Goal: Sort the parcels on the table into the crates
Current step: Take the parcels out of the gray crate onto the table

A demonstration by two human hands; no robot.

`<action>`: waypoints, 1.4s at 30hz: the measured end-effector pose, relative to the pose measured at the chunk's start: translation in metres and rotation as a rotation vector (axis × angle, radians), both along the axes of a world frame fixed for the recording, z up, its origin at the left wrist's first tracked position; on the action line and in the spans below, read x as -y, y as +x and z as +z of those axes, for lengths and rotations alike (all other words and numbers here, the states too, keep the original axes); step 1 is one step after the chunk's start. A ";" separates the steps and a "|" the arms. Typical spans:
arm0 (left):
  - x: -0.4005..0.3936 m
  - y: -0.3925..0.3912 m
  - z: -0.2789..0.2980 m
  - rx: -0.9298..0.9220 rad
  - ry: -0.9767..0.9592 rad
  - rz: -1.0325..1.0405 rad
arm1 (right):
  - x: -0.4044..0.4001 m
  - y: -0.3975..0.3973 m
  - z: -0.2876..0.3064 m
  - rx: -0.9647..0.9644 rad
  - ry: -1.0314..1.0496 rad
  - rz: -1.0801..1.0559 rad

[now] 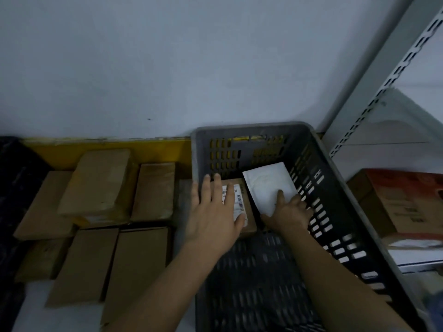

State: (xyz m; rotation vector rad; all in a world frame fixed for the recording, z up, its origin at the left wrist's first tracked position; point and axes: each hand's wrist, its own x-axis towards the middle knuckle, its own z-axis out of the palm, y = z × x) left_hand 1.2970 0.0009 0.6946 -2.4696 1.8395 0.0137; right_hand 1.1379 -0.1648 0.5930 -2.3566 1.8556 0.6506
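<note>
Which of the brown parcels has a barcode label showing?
The brown parcel inside the grey crate, under the left hand. The brown ones on the table show no label.

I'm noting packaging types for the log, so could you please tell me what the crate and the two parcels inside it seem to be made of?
Crate: grey moulded plastic, matt, slotted walls. Brown parcel: apparently cardboard, dull, with a printed label. White parcel: smooth, thin mailer, plastic or paper, can't tell.

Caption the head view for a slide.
Left hand rests flat on a labelled brown box while the right hand holds a white mailer inside the grey crate.
</note>
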 end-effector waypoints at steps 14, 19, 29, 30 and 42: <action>0.013 -0.013 -0.002 -0.171 -0.074 0.083 | -0.004 -0.005 0.025 0.278 -0.074 0.164; 0.051 -0.038 0.006 -1.095 -0.203 0.503 | -0.021 -0.016 0.057 0.425 -0.145 0.281; 0.068 -0.020 0.000 -1.215 -0.673 0.733 | -0.010 -0.054 0.052 0.538 -0.044 0.271; 0.064 -0.014 -0.001 -1.197 -0.693 0.726 | -0.001 -0.054 0.046 0.494 -0.038 0.226; 0.015 0.003 0.018 -1.159 -0.782 0.595 | 0.024 -0.008 -0.007 0.206 0.115 0.003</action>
